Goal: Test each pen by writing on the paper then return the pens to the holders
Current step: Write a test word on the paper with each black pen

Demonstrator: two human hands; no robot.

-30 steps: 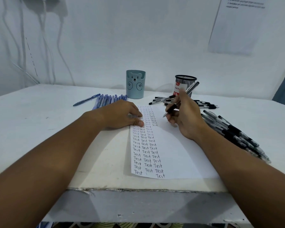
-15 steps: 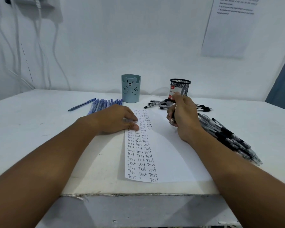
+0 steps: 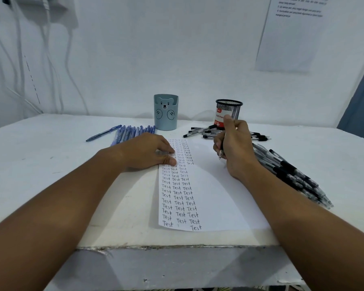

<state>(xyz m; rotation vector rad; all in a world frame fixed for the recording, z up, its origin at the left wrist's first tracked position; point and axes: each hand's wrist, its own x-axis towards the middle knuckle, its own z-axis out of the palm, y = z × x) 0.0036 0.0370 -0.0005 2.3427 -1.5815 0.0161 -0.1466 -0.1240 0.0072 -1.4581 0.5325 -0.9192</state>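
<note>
A white paper (image 3: 214,190) lies on the table, its left part filled with columns of the word "Test". My left hand (image 3: 147,153) rests flat on the paper's left edge, fingers on the writing. My right hand (image 3: 235,143) grips a clear black pen (image 3: 220,154) upright, tip down just above the paper's blank right part. A blue bear holder (image 3: 166,112) and a black mesh holder (image 3: 228,112) stand at the back. Blue pens (image 3: 132,131) lie left of the bear holder. Black pens lie by the mesh holder (image 3: 200,132) and in a heap (image 3: 290,173) on the right.
The white table (image 3: 51,164) ends in a chipped front edge near me. A white wall stands close behind the holders, with cables hanging at the left and a printed sheet (image 3: 290,32) taped at the upper right.
My right hand has turned the pen from a slanted writing hold to an upright one, tip down. The camera view has tilted up a little. My left hand stays on the paper.
</note>
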